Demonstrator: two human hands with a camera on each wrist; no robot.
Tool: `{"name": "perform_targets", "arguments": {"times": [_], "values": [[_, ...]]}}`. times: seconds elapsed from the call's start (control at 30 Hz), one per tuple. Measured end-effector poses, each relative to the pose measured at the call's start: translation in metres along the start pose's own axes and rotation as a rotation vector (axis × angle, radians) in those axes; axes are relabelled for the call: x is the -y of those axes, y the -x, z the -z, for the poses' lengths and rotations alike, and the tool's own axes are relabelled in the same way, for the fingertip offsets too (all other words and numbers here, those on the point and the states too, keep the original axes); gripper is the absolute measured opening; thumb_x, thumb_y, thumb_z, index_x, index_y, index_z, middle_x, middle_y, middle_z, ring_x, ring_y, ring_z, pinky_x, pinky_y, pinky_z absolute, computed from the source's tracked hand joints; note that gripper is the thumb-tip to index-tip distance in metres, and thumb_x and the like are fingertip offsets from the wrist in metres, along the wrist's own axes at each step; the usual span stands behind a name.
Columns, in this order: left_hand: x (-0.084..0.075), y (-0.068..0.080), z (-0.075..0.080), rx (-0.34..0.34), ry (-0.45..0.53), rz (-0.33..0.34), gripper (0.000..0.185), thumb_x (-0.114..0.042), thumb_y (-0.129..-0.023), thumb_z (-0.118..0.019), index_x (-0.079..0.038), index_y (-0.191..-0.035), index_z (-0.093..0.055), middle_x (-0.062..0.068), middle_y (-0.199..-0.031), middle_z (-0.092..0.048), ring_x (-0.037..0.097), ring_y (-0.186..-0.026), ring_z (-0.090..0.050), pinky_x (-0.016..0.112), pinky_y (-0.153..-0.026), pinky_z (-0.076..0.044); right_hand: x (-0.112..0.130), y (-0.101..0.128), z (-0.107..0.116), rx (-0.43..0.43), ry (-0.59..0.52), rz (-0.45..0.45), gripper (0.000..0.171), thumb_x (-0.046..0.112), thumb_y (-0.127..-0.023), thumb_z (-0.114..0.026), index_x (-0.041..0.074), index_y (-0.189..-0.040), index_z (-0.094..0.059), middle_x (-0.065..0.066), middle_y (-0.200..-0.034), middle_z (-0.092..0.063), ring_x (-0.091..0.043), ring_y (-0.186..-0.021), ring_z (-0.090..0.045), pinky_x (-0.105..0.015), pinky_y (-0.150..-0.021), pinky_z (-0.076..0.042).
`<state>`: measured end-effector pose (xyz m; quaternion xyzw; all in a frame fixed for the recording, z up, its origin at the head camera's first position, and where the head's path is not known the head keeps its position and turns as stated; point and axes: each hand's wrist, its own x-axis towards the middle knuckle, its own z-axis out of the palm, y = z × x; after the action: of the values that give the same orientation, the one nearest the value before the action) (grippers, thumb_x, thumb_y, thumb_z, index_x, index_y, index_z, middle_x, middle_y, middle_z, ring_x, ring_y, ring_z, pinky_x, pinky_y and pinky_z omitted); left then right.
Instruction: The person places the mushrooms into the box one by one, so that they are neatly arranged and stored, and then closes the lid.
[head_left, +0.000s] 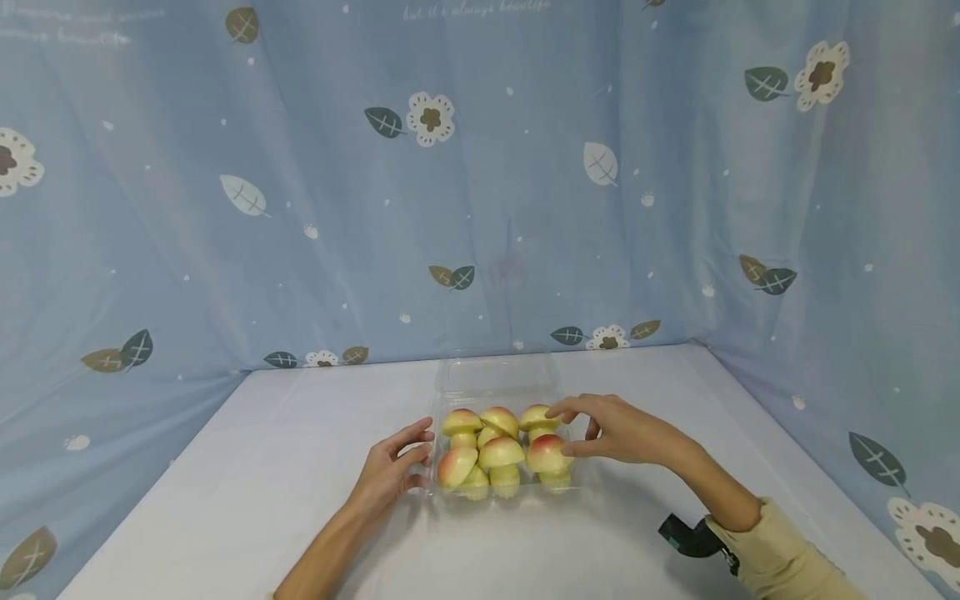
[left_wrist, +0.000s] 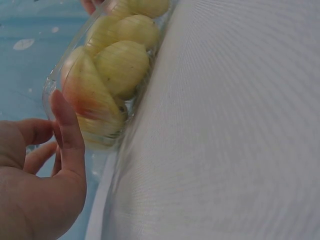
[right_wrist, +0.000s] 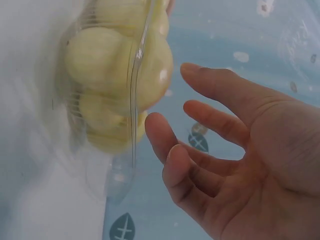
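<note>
A clear plastic clamshell box stands on the white table with its lid folded back toward the curtain. Inside sit several mushroom-shaped pieces, with pale yellow-green stems and rounded caps blushed red. My left hand is at the box's left end, its loosely bent fingers touching the side wall near the rim. My right hand hovers over the right end, thumb beside the front right mushroom and forefinger over the back right one. In the right wrist view its fingers are spread and hold nothing.
The white table reaches back to a blue curtain printed with leaves and flowers, which also encloses both sides. A black device is strapped at the right wrist, by the beige sleeve.
</note>
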<state>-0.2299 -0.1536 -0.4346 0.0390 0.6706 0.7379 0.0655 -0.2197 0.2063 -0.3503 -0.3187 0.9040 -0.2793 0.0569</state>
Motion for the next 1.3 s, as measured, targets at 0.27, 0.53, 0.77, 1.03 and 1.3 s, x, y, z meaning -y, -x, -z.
{"name": "perform_targets", "arguments": {"times": [0.27, 0.53, 0.77, 1.03, 1.3], "values": [[-0.001, 0.0, -0.002, -0.004, -0.003, 0.004, 0.052, -0.004, -0.092, -0.062, -0.007, -0.143, -0.05, 0.012, -0.127, -0.054, 0.012, -0.082, -0.055, 0.023, -0.056, -0.054, -0.01, 0.0, 0.005, -0.008, -0.016, -0.013, 0.054, 0.039, -0.091, -0.068, 0.013, -0.137, -0.054, -0.018, -0.123, -0.062, -0.015, -0.087, -0.068, -0.024, -0.07, -0.055], [-0.003, -0.001, -0.002, -0.013, 0.005, -0.001, 0.052, -0.005, -0.092, -0.063, -0.007, -0.143, -0.049, 0.013, -0.128, -0.055, 0.011, -0.083, -0.056, 0.023, -0.055, -0.054, -0.017, -0.003, 0.009, -0.022, -0.005, -0.028, 0.053, 0.038, -0.091, -0.069, 0.013, -0.135, -0.055, -0.015, -0.12, -0.063, -0.015, -0.088, -0.068, -0.023, -0.07, -0.055], [-0.002, 0.0, -0.001, -0.014, 0.0, 0.006, 0.053, -0.007, -0.092, -0.065, -0.006, -0.143, -0.05, 0.013, -0.128, -0.056, 0.012, -0.083, -0.056, 0.023, -0.056, -0.054, -0.023, -0.003, 0.008, -0.028, -0.016, -0.047, 0.052, 0.037, -0.09, -0.069, 0.014, -0.134, -0.056, -0.017, -0.122, -0.063, -0.016, -0.089, -0.068, -0.023, -0.071, -0.055], [-0.003, 0.0, 0.0, -0.007, 0.006, 0.008, 0.052, -0.008, -0.093, -0.064, -0.007, -0.142, -0.05, 0.012, -0.128, -0.056, 0.012, -0.083, -0.056, 0.023, -0.054, -0.053, -0.03, -0.005, 0.007, -0.03, -0.031, -0.076, 0.05, 0.038, -0.091, -0.069, 0.017, -0.134, -0.056, -0.019, -0.123, -0.062, -0.02, -0.092, -0.068, -0.023, -0.072, -0.056], [-0.002, -0.001, 0.003, -0.009, 0.02, 0.013, 0.053, -0.005, -0.091, -0.064, -0.005, -0.142, -0.05, 0.01, -0.125, -0.059, 0.013, -0.083, -0.057, 0.023, -0.054, -0.052, -0.041, -0.006, 0.009, -0.05, -0.037, -0.104, 0.048, 0.037, -0.091, -0.069, 0.018, -0.133, -0.056, -0.019, -0.124, -0.062, -0.021, -0.093, -0.069, -0.025, -0.069, -0.056]]}}
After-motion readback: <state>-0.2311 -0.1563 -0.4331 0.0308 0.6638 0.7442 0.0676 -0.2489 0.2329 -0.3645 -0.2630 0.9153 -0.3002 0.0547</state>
